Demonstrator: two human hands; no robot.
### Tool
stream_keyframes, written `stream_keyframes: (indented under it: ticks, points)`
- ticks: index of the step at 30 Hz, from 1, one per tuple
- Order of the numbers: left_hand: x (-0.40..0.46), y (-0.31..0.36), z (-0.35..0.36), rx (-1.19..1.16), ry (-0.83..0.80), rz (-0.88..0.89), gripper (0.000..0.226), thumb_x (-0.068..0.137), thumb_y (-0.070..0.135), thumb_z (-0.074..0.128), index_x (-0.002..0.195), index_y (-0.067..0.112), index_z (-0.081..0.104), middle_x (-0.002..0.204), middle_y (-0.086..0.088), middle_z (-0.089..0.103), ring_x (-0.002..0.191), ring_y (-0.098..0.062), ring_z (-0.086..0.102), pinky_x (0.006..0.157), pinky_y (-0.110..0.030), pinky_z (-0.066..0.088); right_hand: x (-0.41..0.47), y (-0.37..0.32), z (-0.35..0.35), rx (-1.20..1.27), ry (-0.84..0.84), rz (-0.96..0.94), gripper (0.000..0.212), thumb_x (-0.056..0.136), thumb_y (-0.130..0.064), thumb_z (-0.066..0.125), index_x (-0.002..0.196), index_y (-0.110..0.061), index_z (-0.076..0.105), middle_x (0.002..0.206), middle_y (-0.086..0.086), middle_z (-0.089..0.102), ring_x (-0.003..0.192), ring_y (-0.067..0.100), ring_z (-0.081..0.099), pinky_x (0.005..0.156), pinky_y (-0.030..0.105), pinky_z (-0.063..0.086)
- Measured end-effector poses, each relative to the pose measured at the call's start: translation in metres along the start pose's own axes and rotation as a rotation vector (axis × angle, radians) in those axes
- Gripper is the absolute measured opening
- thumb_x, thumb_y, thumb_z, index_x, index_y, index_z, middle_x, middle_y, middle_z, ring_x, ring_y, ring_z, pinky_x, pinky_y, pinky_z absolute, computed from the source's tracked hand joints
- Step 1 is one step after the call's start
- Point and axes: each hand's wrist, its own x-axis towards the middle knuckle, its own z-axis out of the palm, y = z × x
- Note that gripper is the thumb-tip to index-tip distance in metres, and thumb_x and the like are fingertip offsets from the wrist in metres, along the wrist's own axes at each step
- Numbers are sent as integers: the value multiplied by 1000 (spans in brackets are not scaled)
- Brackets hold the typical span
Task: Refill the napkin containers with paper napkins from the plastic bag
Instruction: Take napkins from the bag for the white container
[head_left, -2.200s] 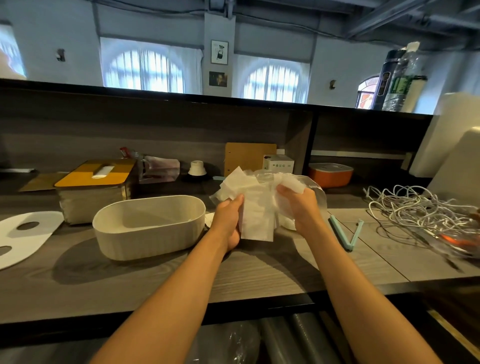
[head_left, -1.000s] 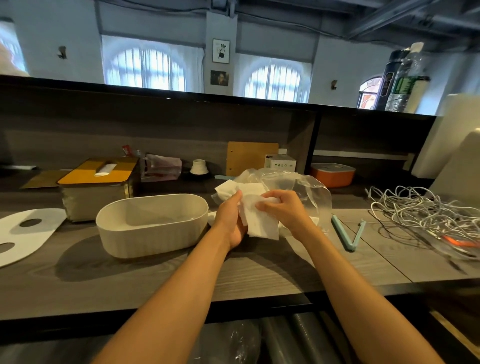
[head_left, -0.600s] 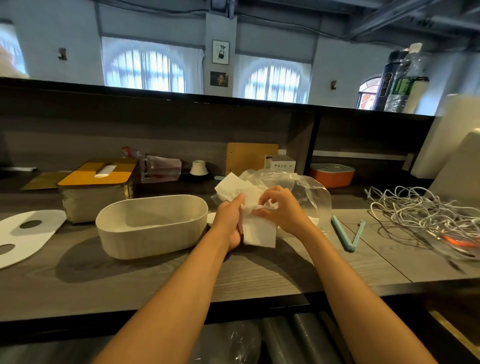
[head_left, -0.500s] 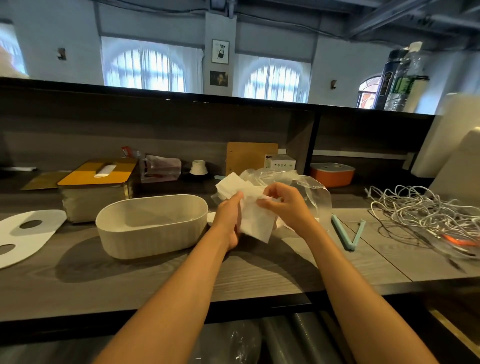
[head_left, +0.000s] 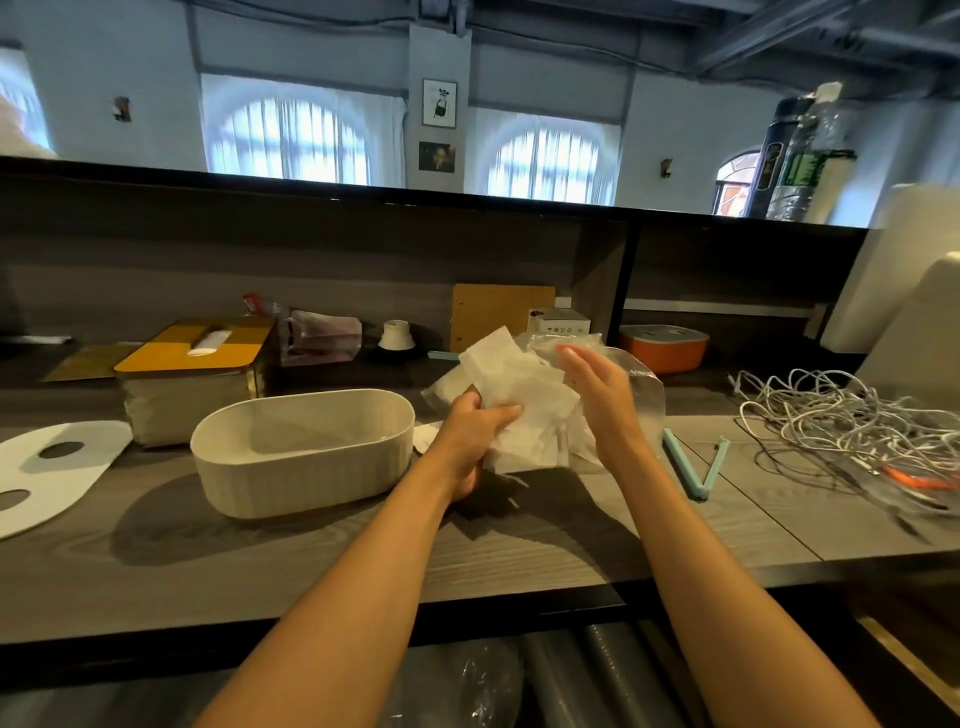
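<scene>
While our left hand (head_left: 475, 431) grips the napkins (head_left: 519, 400), right hand (head_left: 597, 387) hangs released.
Next we drop them into the oval container (head_left: 304, 449) (plastic bag (head_left: 636, 387) behind).

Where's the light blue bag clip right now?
The light blue bag clip lies open in a V on the wooden counter, right of the plastic bag and left of the tangled white cables.

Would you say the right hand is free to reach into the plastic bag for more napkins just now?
Probably yes: the right hand is open, holds nothing and hovers right before the plastic bag, with nothing between.
</scene>
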Motion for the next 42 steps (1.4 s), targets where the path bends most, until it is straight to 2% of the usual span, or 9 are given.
stream_keyframes:
  ticks: [6,9,14,17,21,25,30,37,42]
  points:
    - [-5,0,1,263,-147,-94,24,93,13,65,114,23,56,115,-8,67,105,-27,66,97,-45,54,-6,-4,-4,-113,-285,99,8,93,-24,64,89,-20,69,85,-4,65,81,8,60,66,17,48]
    - [-5,-2,0,258,-175,-114,20,92,12,66,107,23,56,110,-6,68,102,-25,68,94,-42,56,-4,-2,-5,-61,-159,116,14,90,-22,69,76,-20,69,75,-4,65,76,12,61,61,19,49]
    - [0,-6,-3,132,-129,-158,25,94,11,64,116,18,57,115,-8,68,106,-27,66,86,-42,59,-4,-5,-6,191,98,197,11,90,-22,69,89,-11,70,96,15,68,92,25,65,88,51,55]
    - [2,-6,-5,47,-66,-185,32,94,7,63,125,10,59,116,-11,69,103,-27,68,73,-37,61,-2,-7,-8,252,224,149,4,94,-24,64,91,-24,66,94,-1,66,92,17,62,88,42,55]
    - [7,-6,-8,-40,113,-194,31,94,7,63,123,13,56,122,-11,64,108,-30,64,82,-43,59,-1,-6,-16,414,390,156,3,97,-31,58,100,-31,59,100,-4,64,94,18,65,80,37,60]
    - [7,-3,-7,-225,222,-200,35,99,24,58,133,19,51,130,-12,60,113,-33,61,93,-50,55,-2,-11,-17,597,182,210,12,98,-29,57,107,-23,63,94,3,69,82,20,70,75,41,60]
    - [0,-3,-3,-266,8,-180,47,99,56,41,126,23,61,116,-12,72,108,-32,67,91,-48,55,-10,-3,12,128,14,82,13,99,-23,55,110,-18,60,105,2,64,99,20,64,80,33,57]
    - [-4,-12,2,20,-198,-127,37,91,16,68,126,13,58,118,-15,70,108,-30,68,97,-46,54,-8,9,14,-13,-9,-4,9,101,-19,51,102,-22,60,99,6,64,93,25,64,80,42,56]
    - [-5,-11,2,0,-196,-92,33,91,4,66,121,14,59,112,-10,73,107,-29,69,93,-45,56,-3,10,4,85,163,-33,8,97,-20,59,96,-16,66,90,0,67,83,10,65,68,22,55]
